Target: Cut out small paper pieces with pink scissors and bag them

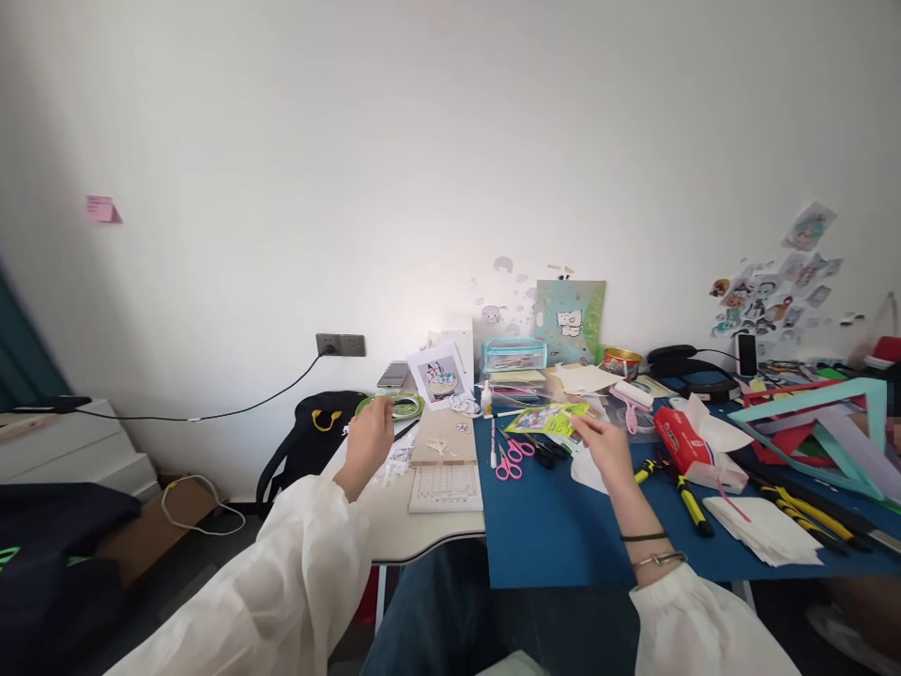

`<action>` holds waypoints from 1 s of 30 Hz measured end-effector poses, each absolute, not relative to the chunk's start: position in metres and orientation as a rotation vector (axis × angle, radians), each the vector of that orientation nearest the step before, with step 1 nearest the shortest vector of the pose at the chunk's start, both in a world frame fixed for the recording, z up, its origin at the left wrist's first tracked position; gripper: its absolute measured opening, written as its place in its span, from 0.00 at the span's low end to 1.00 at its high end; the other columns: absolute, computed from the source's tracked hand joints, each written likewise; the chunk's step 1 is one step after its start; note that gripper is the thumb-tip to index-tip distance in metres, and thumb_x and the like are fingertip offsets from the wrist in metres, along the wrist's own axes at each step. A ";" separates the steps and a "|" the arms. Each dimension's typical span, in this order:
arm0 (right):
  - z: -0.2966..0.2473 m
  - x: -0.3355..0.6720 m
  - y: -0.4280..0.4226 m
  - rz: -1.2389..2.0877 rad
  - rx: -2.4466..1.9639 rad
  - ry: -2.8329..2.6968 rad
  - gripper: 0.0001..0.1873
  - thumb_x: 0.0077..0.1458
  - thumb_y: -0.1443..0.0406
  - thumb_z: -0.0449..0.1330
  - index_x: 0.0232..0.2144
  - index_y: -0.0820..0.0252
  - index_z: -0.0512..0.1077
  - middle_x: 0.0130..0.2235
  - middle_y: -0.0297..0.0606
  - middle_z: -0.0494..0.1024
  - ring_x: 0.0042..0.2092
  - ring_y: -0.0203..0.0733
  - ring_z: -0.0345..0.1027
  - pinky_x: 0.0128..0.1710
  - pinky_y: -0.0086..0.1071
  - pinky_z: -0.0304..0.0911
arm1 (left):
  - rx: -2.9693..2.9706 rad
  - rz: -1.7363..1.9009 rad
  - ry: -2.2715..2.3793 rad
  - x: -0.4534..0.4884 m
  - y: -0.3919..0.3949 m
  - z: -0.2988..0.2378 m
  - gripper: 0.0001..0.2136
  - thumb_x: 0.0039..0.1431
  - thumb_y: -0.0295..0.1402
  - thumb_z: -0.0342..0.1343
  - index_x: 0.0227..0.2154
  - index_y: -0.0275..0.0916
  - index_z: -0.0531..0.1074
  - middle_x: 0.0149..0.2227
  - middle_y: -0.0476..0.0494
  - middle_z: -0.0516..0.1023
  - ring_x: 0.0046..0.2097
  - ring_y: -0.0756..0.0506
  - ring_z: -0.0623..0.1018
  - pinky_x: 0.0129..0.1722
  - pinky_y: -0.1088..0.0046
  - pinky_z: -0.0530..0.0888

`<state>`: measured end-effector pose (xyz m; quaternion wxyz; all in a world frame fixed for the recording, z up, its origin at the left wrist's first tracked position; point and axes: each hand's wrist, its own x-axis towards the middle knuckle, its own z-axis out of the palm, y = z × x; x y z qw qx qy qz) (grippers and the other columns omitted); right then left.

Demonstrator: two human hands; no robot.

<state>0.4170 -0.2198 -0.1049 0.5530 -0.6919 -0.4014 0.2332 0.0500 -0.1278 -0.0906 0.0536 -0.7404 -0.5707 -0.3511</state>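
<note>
- The right hand (603,445) has its thumb and fingertips drawn close together at the near right end of a bright green packet (542,419); from where I stand the grip looks like a narrow pinch on that end.
- That packet, the thing being handled, is over the far part of the blue mat (535,549), just beyond two pairs of pink scissors (517,458). I can't tell whether it has been opened.
- The left hand (373,432) is at the near left edge of a green round item (415,407). Its fingers curl away from me, so I can't say whether they grip the rim or only hover there.
- As for progress, some cutting looks done, in my judgement: white scraps (398,460) are strewn near the left hand, and outlined cut-outs (465,405) sit by a printed picture (442,377).
- Small pale pieces (441,447) lie loose on a tan board (429,426), which rests on a ruled sheet (447,491). Nothing there looks joined together, so I'd guess the assembling is largely left.
- A small white bottle (486,398) stands upright near the board, unattended by either hand.
</note>
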 end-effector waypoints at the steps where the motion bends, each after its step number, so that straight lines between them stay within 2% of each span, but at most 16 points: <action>1: -0.093 0.418 -0.227 0.506 -1.619 -0.970 0.12 0.60 0.62 0.58 0.43 0.64 0.71 0.44 0.39 0.74 0.40 0.43 0.71 0.38 0.39 0.70 | -2.259 -1.079 -1.705 0.049 -0.131 -0.086 0.13 0.62 0.35 0.53 0.47 0.35 0.69 0.46 0.40 0.73 0.44 0.43 0.75 0.43 0.59 0.74; 7: -0.037 0.400 -0.291 0.370 -1.518 -1.175 0.10 0.58 0.61 0.60 0.38 0.63 0.73 0.40 0.38 0.76 0.39 0.42 0.71 0.39 0.39 0.68 | -2.394 -1.217 -1.417 0.065 -0.188 -0.049 0.10 0.62 0.37 0.53 0.40 0.35 0.71 0.41 0.42 0.75 0.42 0.44 0.76 0.43 0.60 0.73; 9: -0.029 0.381 -0.315 0.395 -1.457 -1.311 0.10 0.55 0.61 0.62 0.35 0.62 0.75 0.36 0.37 0.78 0.37 0.42 0.71 0.36 0.36 0.68 | -2.502 -1.251 -1.216 0.081 -0.226 -0.039 0.13 0.59 0.40 0.54 0.42 0.38 0.71 0.45 0.40 0.76 0.49 0.40 0.74 0.49 0.58 0.70; 10: -0.027 0.369 -0.326 0.415 -1.419 -1.392 0.09 0.53 0.59 0.62 0.32 0.59 0.76 0.34 0.37 0.79 0.35 0.44 0.71 0.33 0.35 0.66 | -2.566 -1.243 -1.110 0.090 -0.246 -0.036 0.18 0.56 0.43 0.57 0.47 0.40 0.69 0.49 0.38 0.74 0.53 0.38 0.71 0.52 0.58 0.68; 12: -0.027 0.342 -0.346 0.466 -1.336 -1.568 0.09 0.52 0.58 0.62 0.25 0.56 0.76 0.30 0.35 0.78 0.33 0.45 0.70 0.32 0.34 0.64 | -2.675 -1.209 -0.945 0.108 -0.284 -0.035 0.37 0.48 0.50 0.61 0.58 0.41 0.57 0.58 0.36 0.65 0.59 0.35 0.65 0.57 0.56 0.64; 13: -0.028 0.329 -0.355 0.485 -1.302 -1.638 0.08 0.52 0.59 0.62 0.25 0.55 0.76 0.29 0.35 0.78 0.33 0.45 0.70 0.32 0.34 0.63 | -2.718 -1.196 -0.884 0.115 -0.299 -0.038 0.45 0.43 0.53 0.62 0.61 0.42 0.51 0.60 0.35 0.63 0.60 0.34 0.64 0.57 0.55 0.63; 15: -0.033 0.306 -0.371 0.525 -1.253 -1.731 0.08 0.53 0.61 0.61 0.24 0.53 0.75 0.27 0.34 0.77 0.31 0.44 0.68 0.30 0.34 0.62 | -2.834 -1.218 -0.795 0.125 -0.321 -0.048 0.50 0.41 0.53 0.64 0.63 0.42 0.43 0.60 0.32 0.61 0.60 0.33 0.63 0.57 0.52 0.63; 17: -0.042 0.296 -0.382 0.549 -1.221 -1.752 0.07 0.54 0.62 0.61 0.24 0.53 0.74 0.31 0.36 0.77 0.32 0.44 0.68 0.30 0.33 0.62 | -2.918 -1.339 -0.855 0.128 -0.334 -0.065 0.50 0.38 0.44 0.68 0.62 0.44 0.44 0.58 0.33 0.62 0.59 0.32 0.64 0.55 0.52 0.66; 18: -0.048 0.297 -0.385 0.545 -1.211 -1.729 0.07 0.54 0.62 0.61 0.25 0.53 0.74 0.35 0.37 0.77 0.34 0.45 0.69 0.32 0.34 0.63 | -2.940 -1.397 -0.931 0.126 -0.337 -0.075 0.50 0.37 0.39 0.68 0.61 0.44 0.45 0.57 0.34 0.62 0.59 0.32 0.63 0.55 0.52 0.66; 20: -0.063 0.310 -0.380 0.504 -1.218 -1.621 0.08 0.54 0.58 0.60 0.27 0.53 0.75 0.44 0.40 0.74 0.42 0.48 0.69 0.40 0.36 0.64 | -2.923 -1.542 -1.089 0.120 -0.341 -0.098 0.49 0.35 0.36 0.68 0.60 0.45 0.46 0.56 0.33 0.61 0.57 0.31 0.64 0.54 0.50 0.66; 23: -0.094 0.344 -0.353 0.417 -1.335 -1.402 0.14 0.59 0.55 0.54 0.29 0.56 0.72 0.44 0.40 0.73 0.45 0.48 0.67 0.40 0.36 0.66 | -2.867 -1.731 -1.362 0.109 -0.344 -0.128 0.44 0.39 0.33 0.64 0.59 0.46 0.48 0.55 0.34 0.62 0.55 0.31 0.66 0.53 0.48 0.66; 26: -0.126 0.368 -0.314 0.444 -1.524 -1.380 0.11 0.59 0.60 0.58 0.31 0.62 0.72 0.36 0.36 0.75 0.38 0.41 0.70 0.39 0.38 0.67 | -2.804 -1.850 -1.476 0.100 -0.344 -0.146 0.39 0.41 0.32 0.62 0.57 0.46 0.51 0.52 0.36 0.65 0.54 0.32 0.68 0.53 0.48 0.66; 30: -0.157 0.366 -0.279 0.482 -1.686 -1.414 0.09 0.60 0.61 0.57 0.37 0.62 0.72 0.39 0.37 0.75 0.38 0.40 0.71 0.39 0.38 0.68 | -2.758 -1.920 -1.583 0.095 -0.342 -0.153 0.36 0.42 0.32 0.61 0.56 0.46 0.53 0.51 0.37 0.67 0.53 0.33 0.69 0.52 0.49 0.67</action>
